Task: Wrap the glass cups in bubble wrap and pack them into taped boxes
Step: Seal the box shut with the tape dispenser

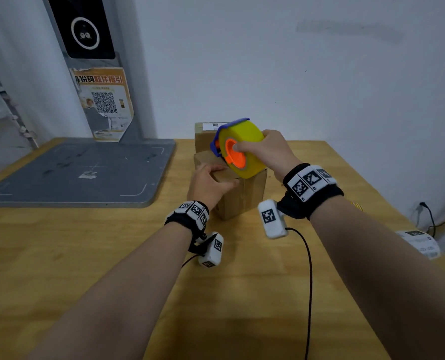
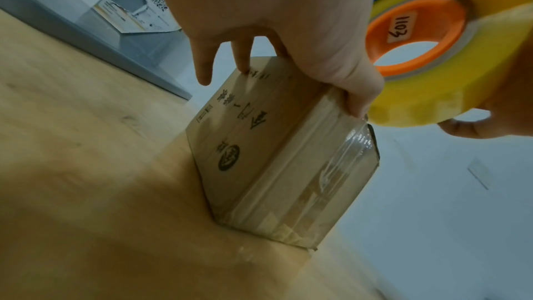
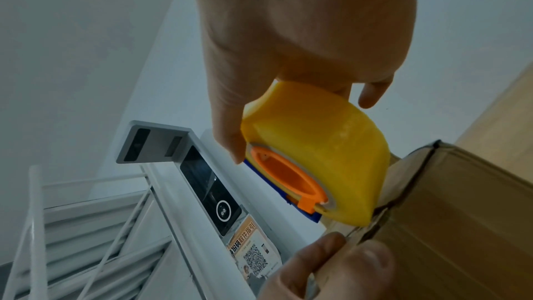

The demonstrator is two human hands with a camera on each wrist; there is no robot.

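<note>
Steadying the box point(image 1: 244, 193) with your left hand point(image 1: 211, 184) clasping its top edge, your right hand point(image 1: 268, 149) grasps the tape roll point(image 1: 242, 149) resting directly above it.

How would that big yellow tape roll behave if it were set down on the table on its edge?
The tape roll is round, so on edge it would probably roll. Its thick winding suggests some heft. The right hand grips it securely, thumb in the orange core, so it seems easy to hold.
</note>
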